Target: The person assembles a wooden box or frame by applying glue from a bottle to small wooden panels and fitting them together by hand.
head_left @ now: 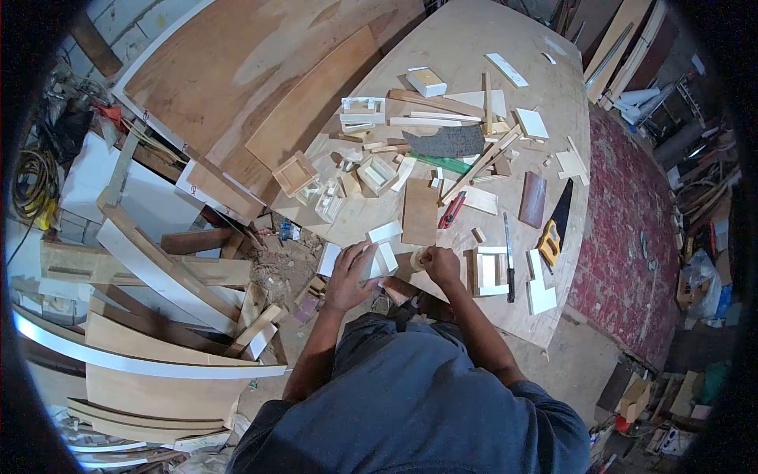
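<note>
My left hand is wrapped round the left side of a small white box-like piece at the table's near edge. Just right of it, my right hand has its fingers pressed together at a small round pale item, too small to name. Beyond the hands lies a flat brown wooden board, with a red utility knife beside it. On the right are a small wooden frame box and a long black-handled blade.
A yellow-handled saw, a brown block, white pieces, grey sandpaper and wood strips lie on the table. Large curved panels stand at the left, with wood scraps on the floor below.
</note>
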A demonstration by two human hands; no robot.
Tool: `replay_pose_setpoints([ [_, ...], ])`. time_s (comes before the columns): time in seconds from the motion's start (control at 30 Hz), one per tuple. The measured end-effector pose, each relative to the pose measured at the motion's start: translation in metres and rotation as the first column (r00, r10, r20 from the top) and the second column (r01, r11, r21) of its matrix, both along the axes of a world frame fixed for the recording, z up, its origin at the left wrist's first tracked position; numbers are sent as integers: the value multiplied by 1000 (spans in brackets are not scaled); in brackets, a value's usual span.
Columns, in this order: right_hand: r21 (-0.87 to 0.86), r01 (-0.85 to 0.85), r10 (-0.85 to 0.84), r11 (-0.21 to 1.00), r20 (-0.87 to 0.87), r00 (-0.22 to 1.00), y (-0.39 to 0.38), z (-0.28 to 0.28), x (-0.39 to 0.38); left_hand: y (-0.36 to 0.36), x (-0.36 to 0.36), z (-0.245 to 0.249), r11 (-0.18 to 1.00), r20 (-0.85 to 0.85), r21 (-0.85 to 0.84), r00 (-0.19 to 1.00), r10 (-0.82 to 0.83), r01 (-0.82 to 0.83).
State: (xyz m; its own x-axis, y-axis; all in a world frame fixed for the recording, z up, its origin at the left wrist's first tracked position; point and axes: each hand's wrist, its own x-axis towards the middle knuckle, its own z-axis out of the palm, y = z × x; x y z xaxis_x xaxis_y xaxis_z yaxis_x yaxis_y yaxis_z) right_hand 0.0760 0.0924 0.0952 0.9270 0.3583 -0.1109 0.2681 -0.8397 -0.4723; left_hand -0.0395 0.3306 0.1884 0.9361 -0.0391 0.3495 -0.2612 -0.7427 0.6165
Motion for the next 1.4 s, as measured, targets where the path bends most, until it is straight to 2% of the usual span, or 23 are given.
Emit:
replay_pose_setpoints([
  [0.07, 139, 106, -105, 985, -16, 994, -3, 6, -1, 0, -1, 0, 1000, -2, 2, 1000, -1, 1],
  [0.1, 138, 106, -105, 985, -17, 994, -8, 9, -1, 0, -2, 0, 1000, -3, 1, 1000, -1, 1],
  [0.17, 315, 130, -139, 940, 7, 990, -17, 15, -1, 0, -2, -1, 1000, 17, 22, 1000, -10, 10],
  [0.2, 316, 130, -140, 940, 8, 990, -20, 19, -1, 0, -2, -1, 1000, 18, 23, 1000, -11, 10],
  [0.27, 375, 233, -203, 897, -119, 972, -29, 27, -3, -1, -3, 0, 1000, 9, 25, 1000, -3, 3],
  [0.3, 427, 319, -219, 846, -268, 938, -31, 34, -4, -2, -3, 0, 1000, 11, 25, 1000, -7, 7],
  [0.33, 427, 322, -222, 845, -267, 938, -33, 40, -5, -3, -2, 1, 1000, 14, 13, 1000, -7, 7],
  [0.4, 527, 436, -235, 730, -406, 883, -37, 52, -10, -4, -1, 3, 1000, 17, 2, 1000, -11, 11],
  [0.43, 526, 439, -239, 728, -405, 882, -38, 57, -12, -6, 1, 4, 1000, 27, -27, 1000, -14, 15],
  [0.5, 678, 476, -144, 560, -487, 862, -40, 66, -17, -9, 4, 9, 998, 37, -55, 999, -25, 27],
  [0.63, 761, 457, -103, 460, -465, 879, -43, 83, -26, -13, 10, 23, 998, 38, -58, 999, -37, 39],
  [0.7, 657, 371, -241, 656, -283, 928, -44, 84, -26, -14, 12, 24, 997, 47, -54, 998, -47, 49],
  [0.73, 657, 376, -247, 654, -283, 927, -44, 78, -25, -13, 14, 23, 998, 41, -41, 998, -51, 52],
  [0.8, 489, 174, -184, 855, -28, 983, -42, 56, -20, -15, 16, 21, 998, 38, -29, 998, -60, 61],
  [0.87, 465, 173, -162, 868, -63, 985, -30, 43, -18, -14, 14, 21, 996, 34, -20, 996, -85, 86],
  [0.93, 269, 88, -122, 959, 111, 986, -17, 35, -17, -14, 10, 20, 997, 28, 4, 996, -82, 82],
  [0.97, 195, 60, -91, 979, 156, 983, -12, 26, -15, -13, 8, 20, 996, 23, 25, 996, -83, 83],
  [1.0, 196, 56, -87, 979, 155, 984, -9, 24, -13, -13, 7, 20, 997, 22, 26, 997, -79, 78],
  [1.07, 11, -11, 9, 1000, 165, 986, -1, 20, -10, -11, 5, 21, 997, 29, 18, 997, -76, 76],
  [1.17, -73, -73, 85, 995, 176, 981, 5, 14, -4, -7, 0, 19, 998, 12, -24, 998, -59, 59],
  [1.4, -129, -87, 112, 988, 198, 974, 11, -6, 7, 2, -6, 13, 999, 19, -31, 1000, -15, 16],
])
